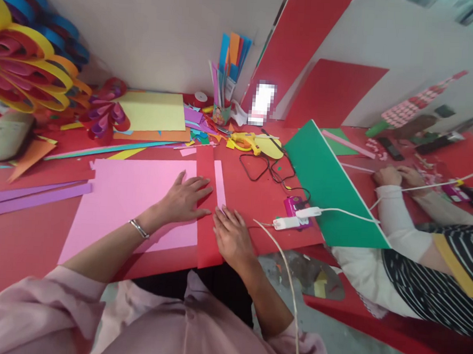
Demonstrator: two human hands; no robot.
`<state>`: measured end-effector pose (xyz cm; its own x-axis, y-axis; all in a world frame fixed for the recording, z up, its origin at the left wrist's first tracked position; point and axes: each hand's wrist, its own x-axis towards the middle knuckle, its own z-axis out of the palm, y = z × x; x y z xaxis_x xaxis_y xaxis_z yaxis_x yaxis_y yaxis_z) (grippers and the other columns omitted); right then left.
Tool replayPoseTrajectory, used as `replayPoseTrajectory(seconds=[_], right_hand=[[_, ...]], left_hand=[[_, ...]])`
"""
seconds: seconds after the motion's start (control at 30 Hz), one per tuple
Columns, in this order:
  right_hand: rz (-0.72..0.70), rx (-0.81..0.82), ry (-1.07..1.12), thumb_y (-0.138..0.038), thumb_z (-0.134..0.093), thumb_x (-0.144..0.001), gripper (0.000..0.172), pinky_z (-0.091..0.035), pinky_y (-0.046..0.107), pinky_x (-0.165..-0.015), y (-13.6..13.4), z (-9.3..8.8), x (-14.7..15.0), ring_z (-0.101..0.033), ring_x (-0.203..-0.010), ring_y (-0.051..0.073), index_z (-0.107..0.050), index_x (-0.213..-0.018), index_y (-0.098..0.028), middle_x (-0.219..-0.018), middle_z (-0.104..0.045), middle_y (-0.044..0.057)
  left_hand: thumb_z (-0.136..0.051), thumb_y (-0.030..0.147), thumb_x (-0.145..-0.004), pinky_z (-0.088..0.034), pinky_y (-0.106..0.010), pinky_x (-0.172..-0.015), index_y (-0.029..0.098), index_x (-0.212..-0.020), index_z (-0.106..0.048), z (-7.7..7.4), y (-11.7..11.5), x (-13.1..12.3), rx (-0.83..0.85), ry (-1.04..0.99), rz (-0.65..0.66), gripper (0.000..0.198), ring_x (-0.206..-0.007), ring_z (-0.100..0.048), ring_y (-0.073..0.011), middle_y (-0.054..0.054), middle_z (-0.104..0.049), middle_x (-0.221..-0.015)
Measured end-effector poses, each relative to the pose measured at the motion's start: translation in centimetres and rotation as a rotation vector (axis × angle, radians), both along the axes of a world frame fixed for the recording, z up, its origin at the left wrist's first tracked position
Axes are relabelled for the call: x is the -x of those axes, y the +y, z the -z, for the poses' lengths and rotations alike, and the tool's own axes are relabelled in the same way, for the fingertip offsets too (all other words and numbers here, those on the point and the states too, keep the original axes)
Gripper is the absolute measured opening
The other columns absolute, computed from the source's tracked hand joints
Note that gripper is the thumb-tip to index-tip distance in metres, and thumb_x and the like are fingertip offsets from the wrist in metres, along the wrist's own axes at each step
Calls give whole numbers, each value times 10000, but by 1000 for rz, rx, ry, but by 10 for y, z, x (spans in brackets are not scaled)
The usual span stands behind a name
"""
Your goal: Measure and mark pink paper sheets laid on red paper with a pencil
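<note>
A large pink paper sheet (140, 176) lies flat before me, its right edge meeting a wide red paper strip (204, 234). My left hand (185, 195) rests over both, palm down and fingers spread, with the fingertips on the red strip. Just right of that strip lies a narrow pink paper strip (219, 180). My right hand (233, 233) lies palm down at the near end of the narrow strip, fingers stretched out and close together, touching it. The hand hides that strip's lower part.
Purple strips (38, 199) lie left. Yellow-handled scissors (244, 143), paper scraps and a cup of strips (221, 112) stand behind. A white power connector (287, 223) with cables sits right, before a green board (335, 188). Beyond it are a co-worker's hands (392, 177).
</note>
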<state>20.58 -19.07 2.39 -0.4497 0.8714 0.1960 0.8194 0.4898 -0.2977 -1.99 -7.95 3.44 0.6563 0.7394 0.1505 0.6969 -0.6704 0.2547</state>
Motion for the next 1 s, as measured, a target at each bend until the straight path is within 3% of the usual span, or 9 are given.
replayPoseTrajectory(seconds=[0.1, 0.2, 0.43, 0.63, 0.7, 0.8, 0.9, 1.0], right_hand=[[-9, -4, -7, -202, -512, -1072, 426, -444, 559, -1229, -1, -1, 0, -527, -1504, 300, -630, -1480, -180, -1558, -611, 113], [-12, -29, 1, -196, -500, -1074, 420, -444, 555, -1231, -2, 0, 0, -527, -1504, 299, -639, -1469, -171, -1546, -624, 112], [-13, -65, 15, -181, -516, -1052, 424, -482, 561, -1198, 0, 1, -1, -565, -1469, 301, -663, -1450, -188, -1508, -657, 125], [67, -116, 99, -210, -526, -1058, 304, -534, 498, -1142, 14, -24, 15, -706, -1274, 263, -788, -1211, -235, -1322, -778, 85], [123, -155, 155, -195, -503, -1064, 329, -565, 437, -1092, 35, -36, 32, -729, -1213, 243, -776, -1243, -235, -1345, -768, 75], [188, -144, 140, -189, -475, -1078, 349, -584, 375, -1055, 91, -52, 66, -725, -1194, 234, -752, -1289, -211, -1358, -760, 85], [233, -72, 3, -136, -504, -1052, 333, -608, 382, -982, 160, -58, 99, -720, -1173, 263, -752, -1265, -198, -1296, -777, 117], [277, 0, -136, -33, -456, -1036, 370, -596, 340, -946, 215, -58, 120, -720, -1169, 249, -744, -1246, -131, -1200, -788, 164]], left_hand=[[-670, 663, -914, -144, -734, -1287, 213, -1261, -724, -4, 9, -12, -53, 21, -36, 570, -1357, -604, -417, -196, -672, -1424], [-672, 672, -912, -209, -737, -1264, 137, -1201, -714, 2, 15, -22, -95, 1, -104, 609, -1502, -455, -466, -279, -515, -1581], [-573, 703, -963, -186, -711, -1286, 122, -1524, -539, 21, 14, -23, -88, -24, -154, 809, -1553, -407, -437, -282, -446, -1643], [-532, 619, -990, -168, -705, -1296, 78, -1580, -494, 20, 13, -23, -59, 24, -150, 801, -1584, -349, -442, -279, -400, -1673], [-523, 510, -1000, -162, -693, -1302, 86, -1582, -498, 21, 14, -23, -53, 34, -150, 720, -1597, -332, -425, -263, -400, -1679], [-540, 402, -983, -145, -693, -1301, 140, -1585, -512, 24, 17, -25, -27, 36, -167, 658, -1590, -346, -423, -231, -455, -1656], [-584, 427, -954, -128, -708, -1295, 203, -1601, -504, 23, 18, -27, -18, 38, -169, 689, -1583, -342, -446, -190, -508, -1630], [-581, 480, -937, -133, -685, -1307, 169, -1614, -480, 17, 18, -28, -22, 41, -164, 752, -1583, -329, -458, -193, -488, -1644]])
